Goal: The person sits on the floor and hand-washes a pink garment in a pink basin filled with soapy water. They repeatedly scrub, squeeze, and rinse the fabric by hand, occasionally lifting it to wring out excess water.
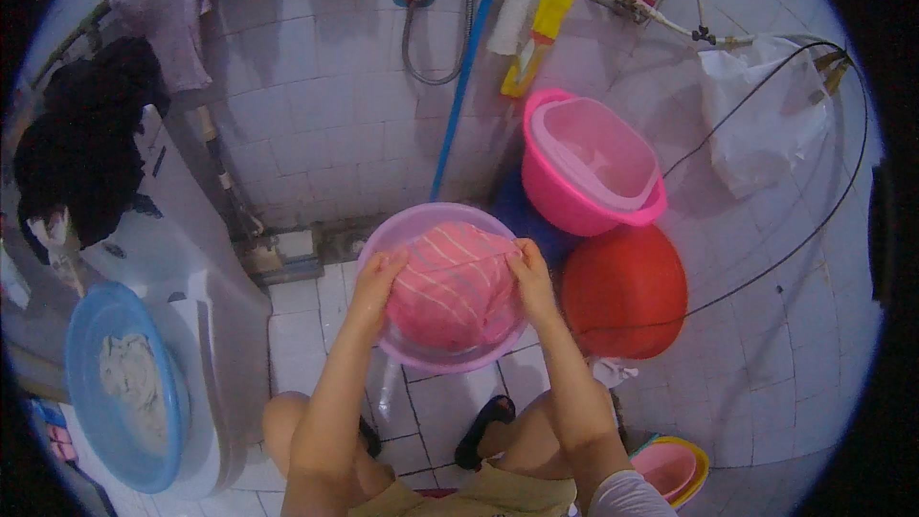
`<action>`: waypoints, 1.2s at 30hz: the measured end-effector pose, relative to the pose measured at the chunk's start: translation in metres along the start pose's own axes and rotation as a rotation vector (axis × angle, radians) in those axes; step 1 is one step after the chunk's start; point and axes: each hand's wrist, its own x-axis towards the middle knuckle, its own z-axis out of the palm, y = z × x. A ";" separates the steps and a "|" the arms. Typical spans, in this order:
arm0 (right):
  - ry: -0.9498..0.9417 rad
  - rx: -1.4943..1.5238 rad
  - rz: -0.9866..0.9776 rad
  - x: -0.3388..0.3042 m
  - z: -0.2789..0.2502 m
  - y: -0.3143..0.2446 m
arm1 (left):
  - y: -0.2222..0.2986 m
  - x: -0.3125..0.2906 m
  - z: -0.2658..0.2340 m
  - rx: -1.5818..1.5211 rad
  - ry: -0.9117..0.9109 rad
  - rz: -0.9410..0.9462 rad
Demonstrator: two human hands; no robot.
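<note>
A pink cloth with pale stripes (pixel 450 287) is bunched and puffed up over a light pink basin (pixel 481 358) on the tiled floor in front of me. My left hand (pixel 380 278) grips the cloth's left edge, fingers closed on it. At the cloth's upper right edge, my right hand (pixel 529 271) pinches the fabric between thumb and fingers. Both forearms reach straight forward. Most of the basin's inside is hidden under the cloth, so I cannot tell how much water it holds.
Right of the basin stand a red tub (pixel 627 292) and a bright pink basin (pixel 565 196) with a paler one inside. At left, a blue basin (pixel 177 412) holding whitish cloth rests on a white appliance (pixel 239 297). A blue pole (pixel 466 77) leans on the wall.
</note>
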 end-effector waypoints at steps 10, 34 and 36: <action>-0.173 -0.174 0.063 0.001 0.003 0.023 | -0.030 0.002 -0.017 1.318 0.093 0.486; -0.371 -1.096 -0.198 -0.007 0.045 0.094 | -0.099 0.014 -0.001 1.482 0.188 0.480; -0.372 -1.151 -0.280 -0.005 0.053 0.104 | -0.106 0.016 -0.001 1.568 0.186 0.398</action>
